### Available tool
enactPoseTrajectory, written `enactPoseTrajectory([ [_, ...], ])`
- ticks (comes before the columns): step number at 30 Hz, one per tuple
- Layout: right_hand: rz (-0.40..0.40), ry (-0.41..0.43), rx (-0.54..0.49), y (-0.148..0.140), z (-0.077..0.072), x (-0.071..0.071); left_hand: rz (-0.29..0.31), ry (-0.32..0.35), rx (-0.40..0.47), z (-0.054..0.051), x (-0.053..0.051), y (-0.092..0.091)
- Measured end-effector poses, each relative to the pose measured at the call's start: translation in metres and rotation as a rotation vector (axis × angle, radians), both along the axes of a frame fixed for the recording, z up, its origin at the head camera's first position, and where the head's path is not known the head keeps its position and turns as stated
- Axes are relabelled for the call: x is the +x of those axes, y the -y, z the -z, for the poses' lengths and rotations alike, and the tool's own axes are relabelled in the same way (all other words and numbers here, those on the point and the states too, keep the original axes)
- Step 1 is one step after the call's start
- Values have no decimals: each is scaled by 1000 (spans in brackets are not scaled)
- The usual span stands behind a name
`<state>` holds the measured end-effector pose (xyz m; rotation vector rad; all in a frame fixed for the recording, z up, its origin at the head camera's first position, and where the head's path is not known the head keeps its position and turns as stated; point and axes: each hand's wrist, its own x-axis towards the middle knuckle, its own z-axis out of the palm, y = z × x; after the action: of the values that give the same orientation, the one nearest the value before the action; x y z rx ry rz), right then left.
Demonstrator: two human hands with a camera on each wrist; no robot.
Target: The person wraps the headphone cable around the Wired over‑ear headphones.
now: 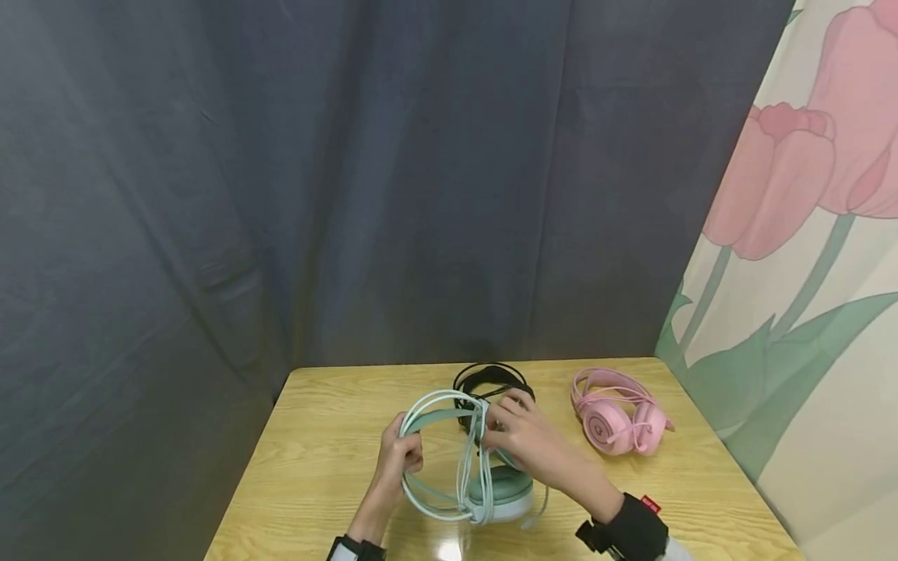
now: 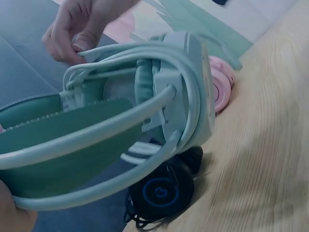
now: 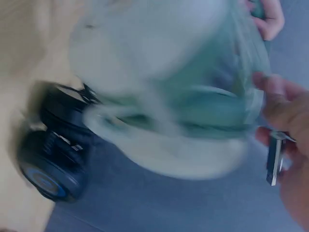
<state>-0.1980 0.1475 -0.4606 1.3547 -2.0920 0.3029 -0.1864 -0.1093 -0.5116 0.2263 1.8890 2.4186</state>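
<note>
A mint-green headset (image 1: pixel 507 487) is held above the table, its pale green cable (image 2: pixel 190 92) looped in several turns around an ear cup and the headband. My left hand (image 1: pixel 396 461) grips the headband (image 2: pixel 72 140) with curled fingers. On the other side, my right hand (image 1: pixel 525 436) pinches the cable between thumb and fingers. A metal USB plug (image 3: pixel 275 158) sticks out beside those fingers in the right wrist view. The headset is blurred there, so its details cannot be made out.
Behind the hands lies a black headset (image 1: pixel 494 375) on the wooden table (image 1: pixel 316 467). A pink headset (image 1: pixel 609 427) with its own cable lies at the right. A dark curtain (image 1: pixel 435 195) hangs at the back, and a tulip-patterned wall (image 1: pixel 828 374) borders the right side.
</note>
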Motion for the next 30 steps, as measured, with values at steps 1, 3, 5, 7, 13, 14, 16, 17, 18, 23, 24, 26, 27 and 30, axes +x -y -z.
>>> enactPoseTrajectory([
  [1,-7,-23,-30,1,3,-1,28,-4,22,1,0,-1],
  [3,-31,-33,-96,3,8,-3,61,-3,61,2,0,-1],
  [5,-42,7,-155,3,14,-5,75,-1,86,3,0,-1],
  [7,-23,58,-195,2,18,-6,82,-2,92,4,0,0],
  [13,50,174,-293,-4,31,-9,85,-9,58,4,0,3],
  [14,38,188,-331,-5,32,-10,83,-8,61,5,0,4],
  [16,21,227,-424,-6,35,-11,79,-5,70,5,0,6],
  [17,12,255,-473,-7,37,-12,79,-6,70,5,0,7],
  [18,1,297,-517,-8,39,-13,81,-8,71,4,0,8],
  [23,-135,726,-625,-16,48,-17,116,-26,59,4,-1,13],
  [24,-156,844,-622,-18,49,-17,127,-32,58,5,0,13],
  [26,-177,1063,-600,-23,52,-17,154,-43,55,6,0,15],
  [27,-170,1161,-580,-25,52,-16,167,-51,55,6,0,15],
  [30,-129,1392,-510,-28,53,-13,206,-82,70,8,0,17],
])
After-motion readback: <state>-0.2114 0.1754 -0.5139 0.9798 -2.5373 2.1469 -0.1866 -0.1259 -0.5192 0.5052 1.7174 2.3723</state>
